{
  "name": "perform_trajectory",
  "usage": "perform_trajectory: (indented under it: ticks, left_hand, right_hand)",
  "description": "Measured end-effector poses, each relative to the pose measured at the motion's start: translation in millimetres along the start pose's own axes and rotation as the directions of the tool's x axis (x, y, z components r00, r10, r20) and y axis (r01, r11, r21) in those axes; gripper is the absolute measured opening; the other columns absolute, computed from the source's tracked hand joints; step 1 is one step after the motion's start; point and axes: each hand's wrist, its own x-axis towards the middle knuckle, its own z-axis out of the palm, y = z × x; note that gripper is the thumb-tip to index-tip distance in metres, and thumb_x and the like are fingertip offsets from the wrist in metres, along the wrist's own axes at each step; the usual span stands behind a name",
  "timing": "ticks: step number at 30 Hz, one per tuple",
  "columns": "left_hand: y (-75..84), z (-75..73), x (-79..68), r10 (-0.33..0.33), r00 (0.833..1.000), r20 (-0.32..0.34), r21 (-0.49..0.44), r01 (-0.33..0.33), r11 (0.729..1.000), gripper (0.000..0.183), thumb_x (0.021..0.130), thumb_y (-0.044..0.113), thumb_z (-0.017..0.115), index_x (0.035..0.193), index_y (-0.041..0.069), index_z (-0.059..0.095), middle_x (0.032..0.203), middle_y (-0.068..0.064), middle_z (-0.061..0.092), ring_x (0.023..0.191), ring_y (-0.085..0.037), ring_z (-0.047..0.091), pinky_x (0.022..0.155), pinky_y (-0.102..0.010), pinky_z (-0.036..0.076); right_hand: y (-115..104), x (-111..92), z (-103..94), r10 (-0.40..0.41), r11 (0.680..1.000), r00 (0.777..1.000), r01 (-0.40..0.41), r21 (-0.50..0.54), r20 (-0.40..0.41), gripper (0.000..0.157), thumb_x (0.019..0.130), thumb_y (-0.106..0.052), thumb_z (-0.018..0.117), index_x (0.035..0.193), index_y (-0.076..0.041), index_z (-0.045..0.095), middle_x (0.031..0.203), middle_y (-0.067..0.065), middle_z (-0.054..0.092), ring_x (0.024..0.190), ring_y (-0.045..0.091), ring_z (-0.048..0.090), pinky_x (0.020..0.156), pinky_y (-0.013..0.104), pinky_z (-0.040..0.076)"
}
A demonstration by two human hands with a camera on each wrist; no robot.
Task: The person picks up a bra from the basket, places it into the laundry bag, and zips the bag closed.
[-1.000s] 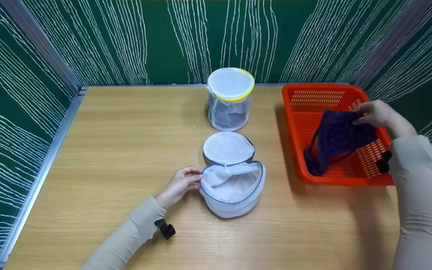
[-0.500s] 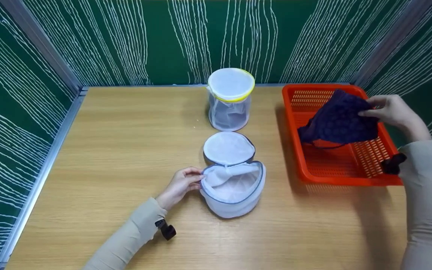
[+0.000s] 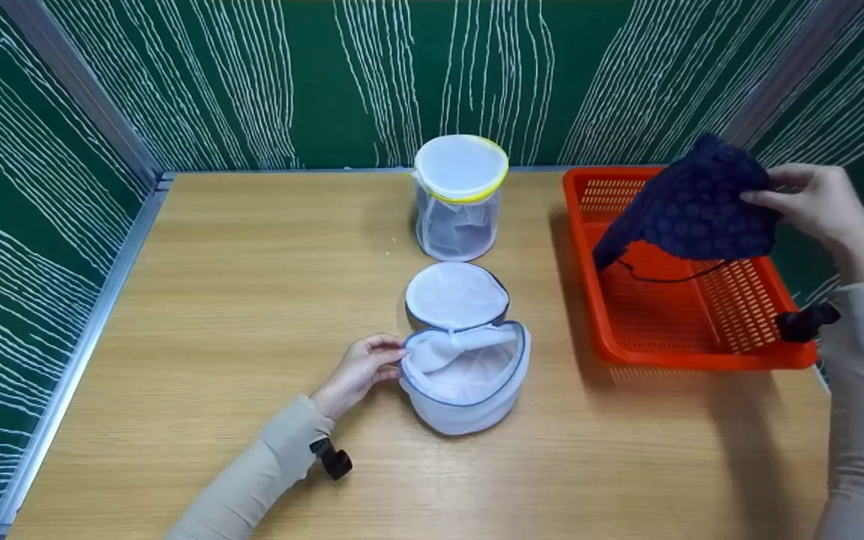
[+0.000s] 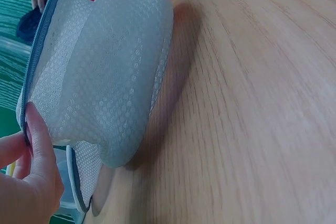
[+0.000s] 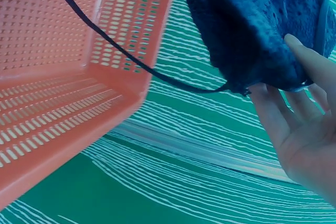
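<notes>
With thumb and fingers, my left hand [image 3: 357,371] pinches the zippered rim of a white mesh laundry bag [image 3: 466,420]. The bag stands on the table, its round lid [image 3: 458,294] folded back and its mouth facing up. In the left wrist view, the bag's honeycomb mesh wall [image 4: 115,61] fills the upper left. My right hand [image 3: 826,206] pinches a dark navy lace bra [image 3: 709,210] by one side, raised over the red basket. Its far end hangs down to the basket's left wall. A thin strap [image 5: 121,48] loops below it in the right wrist view.
The red plastic basket [image 3: 702,360], with slotted walls, sits at the right of the table. Behind the open bag stands a cylindrical mesh bag [image 3: 460,166] with a yellow-edged lid. Green, white-streaked panels [image 3: 319,82] border the table [image 3: 252,262] at the back and sides.
My right hand has lifted the bra from inside the basket, up and to the right, and the cloth has spread out. The left hand and the bag stay in place.
</notes>
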Motion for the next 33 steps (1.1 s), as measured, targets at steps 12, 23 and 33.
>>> perform_trajectory:
  ticks: [12,23,33]
  left_hand:
    - [1.4,1.6,-0.8,0.002,1.0,-0.001,-0.015,-0.002,1.0,0.015,0.081,-0.006,0.055,0.096,-0.004,0.057,0.079,-0.003,0.061,0.069,-0.012,0.058,0.062,-0.024,0.051]
    - [-0.9,1.3,0.6,-0.003,1.0,-0.012,-0.024,0.003,1.0,0.014,0.081,-0.006,0.054,0.096,-0.006,0.055,0.08,-0.004,0.058,0.068,-0.011,0.056,0.06,-0.022,0.05]
    - [-0.8,2.1,0.1,0.001,1.0,-0.01,-0.036,-0.001,0.999,0.014,0.081,-0.006,0.055,0.094,-0.003,0.057,0.08,-0.004,0.059,0.068,-0.01,0.057,0.061,-0.022,0.05]
  right_hand:
    - [-30,-4,-5.3,0.019,0.97,0.997,0.0,0.241,-0.074,0.012,0.077,-0.018,0.067,0.088,-0.02,0.065,0.073,-0.017,0.058,0.062,-0.004,0.056,0.051,0.009,0.045]
    - [-65,-8,3.9,0.063,0.915,0.997,-0.044,0.402,-0.034,0.018,0.072,-0.016,0.072,0.089,-0.017,0.067,0.08,-0.01,0.061,0.065,0.002,0.058,0.05,0.014,0.047]
    - [-96,-18,21.8,-0.029,0.882,0.999,0.02,0.471,0.013,0.023,0.072,-0.009,0.072,0.095,-0.009,0.068,0.081,-0.007,0.066,0.066,0.004,0.058,0.047,0.015,0.046]
